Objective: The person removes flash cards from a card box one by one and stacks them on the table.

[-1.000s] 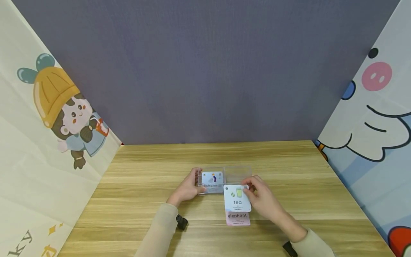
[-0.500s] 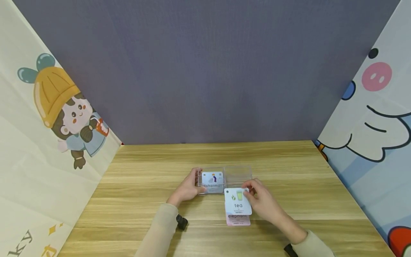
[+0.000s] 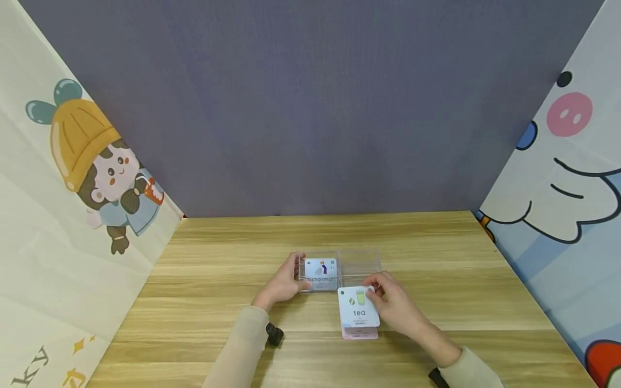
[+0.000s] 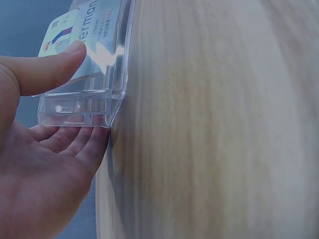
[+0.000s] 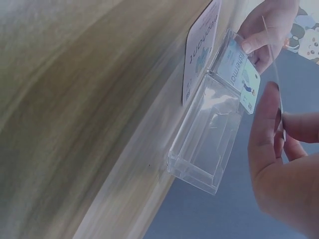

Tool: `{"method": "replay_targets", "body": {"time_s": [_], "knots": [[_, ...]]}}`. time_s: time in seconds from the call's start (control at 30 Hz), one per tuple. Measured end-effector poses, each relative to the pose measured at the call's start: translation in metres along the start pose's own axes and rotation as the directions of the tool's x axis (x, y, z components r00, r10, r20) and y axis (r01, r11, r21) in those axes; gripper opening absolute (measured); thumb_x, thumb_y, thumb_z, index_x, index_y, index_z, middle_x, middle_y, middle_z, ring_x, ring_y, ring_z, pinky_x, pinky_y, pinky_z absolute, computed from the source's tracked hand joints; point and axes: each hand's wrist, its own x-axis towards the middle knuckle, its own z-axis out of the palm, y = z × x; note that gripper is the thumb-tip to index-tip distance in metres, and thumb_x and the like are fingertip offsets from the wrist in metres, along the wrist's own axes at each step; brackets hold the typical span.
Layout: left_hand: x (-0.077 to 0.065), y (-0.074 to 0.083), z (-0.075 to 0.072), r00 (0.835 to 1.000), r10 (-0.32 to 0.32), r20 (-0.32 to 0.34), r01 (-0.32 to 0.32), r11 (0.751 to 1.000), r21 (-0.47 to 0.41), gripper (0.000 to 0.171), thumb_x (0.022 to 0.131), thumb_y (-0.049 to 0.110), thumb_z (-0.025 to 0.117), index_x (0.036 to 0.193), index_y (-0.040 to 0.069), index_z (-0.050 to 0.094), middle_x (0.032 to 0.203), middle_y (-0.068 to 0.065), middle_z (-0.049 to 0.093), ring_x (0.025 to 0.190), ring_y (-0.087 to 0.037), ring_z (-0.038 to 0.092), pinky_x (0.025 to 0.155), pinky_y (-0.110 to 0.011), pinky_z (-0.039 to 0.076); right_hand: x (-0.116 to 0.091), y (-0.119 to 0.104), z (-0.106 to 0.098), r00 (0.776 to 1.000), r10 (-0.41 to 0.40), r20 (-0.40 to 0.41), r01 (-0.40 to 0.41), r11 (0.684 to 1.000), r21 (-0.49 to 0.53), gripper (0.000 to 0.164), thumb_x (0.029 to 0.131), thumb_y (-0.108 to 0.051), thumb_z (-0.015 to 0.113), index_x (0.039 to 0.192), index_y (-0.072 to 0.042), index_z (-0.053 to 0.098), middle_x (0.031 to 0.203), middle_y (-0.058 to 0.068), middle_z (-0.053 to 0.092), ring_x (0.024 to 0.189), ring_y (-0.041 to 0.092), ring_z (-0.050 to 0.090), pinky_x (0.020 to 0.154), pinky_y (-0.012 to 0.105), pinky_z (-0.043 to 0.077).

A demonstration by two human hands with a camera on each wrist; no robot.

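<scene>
A clear plastic card box (image 3: 360,263) with two compartments stands mid-table. Its left compartment contains a "fisherman" card (image 3: 315,269); no card shows in the right one. My left hand (image 3: 283,283) holds the box's left end, thumb over the front, the other fingers at the end wall (image 4: 75,109). Between thumb and fingers, my right hand (image 3: 394,304) pinches a white "tea" card (image 3: 358,318) by its upper right corner, just in front of the right compartment. Below it a pink "elephant" card (image 5: 200,55) lies flat on the table, mostly covered by the tea card in the head view.
The wooden table (image 3: 218,242) meets a grey panel (image 3: 310,108) at the back. Printed cartoon cloths hang at the left and right sides. A black wrist device (image 3: 274,335) is worn on the left wrist.
My right hand has lowered the tea card slightly toward me, so it covers more of the elephant card. The left hand and the box stay in place.
</scene>
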Motion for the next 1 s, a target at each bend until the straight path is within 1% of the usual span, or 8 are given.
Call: {"method": "replay_targets", "body": {"time_s": [0.2,0.4,0.53,1.0], "knots": [[0.0002,0.0005,-0.0007,1.000,0.001,0.002,-0.001,1.000,0.000,0.081,0.084,0.007,0.079,0.151,0.002,0.033,0.142,-0.022,0.050,0.130,-0.040,0.051,0.113,-0.053,0.040,0.0002,0.0006,0.0013,0.999,0.027,0.022,-0.027,1.000,0.010,0.023,0.089,0.008,0.067,0.108,-0.006,0.066,0.094,-0.002,0.056,0.084,0.014,0.053,0.070,0.022,0.051],[0.0001,0.0008,-0.0007,1.000,0.005,-0.003,-0.005,1.000,0.007,0.081,0.084,0.008,0.079,0.151,0.001,0.033,0.144,-0.023,0.048,0.131,-0.041,0.050,0.113,-0.053,0.039,-0.0001,0.0016,0.0035,0.999,0.039,0.011,-0.039,0.999,0.007,0.022,0.089,0.008,0.068,0.105,-0.007,0.066,0.094,-0.001,0.056,0.084,0.013,0.053,0.070,0.022,0.051],[0.0000,0.0006,-0.0006,1.000,-0.004,-0.005,0.004,1.000,0.007,0.082,0.084,0.009,0.080,0.151,0.002,0.034,0.144,-0.023,0.048,0.132,-0.041,0.050,0.113,-0.054,0.039,-0.0003,0.0020,0.0045,0.998,0.055,0.016,-0.056,0.998,0.006,0.022,0.089,0.008,0.068,0.105,-0.007,0.067,0.094,-0.002,0.056,0.082,0.013,0.052,0.069,0.022,0.051],[-0.0006,-0.0008,-0.0007,1.000,-0.003,-0.007,0.003,1.000,0.003,0.081,0.085,0.008,0.079,0.152,0.003,0.033,0.143,-0.022,0.049,0.130,-0.040,0.050,0.113,-0.054,0.039,-0.0032,0.0036,0.0098,0.997,0.058,0.047,-0.057,0.998,-0.006,0.021,0.089,0.008,0.068,0.104,-0.008,0.066,0.094,-0.003,0.056,0.083,0.011,0.052,0.070,0.022,0.051]]}}
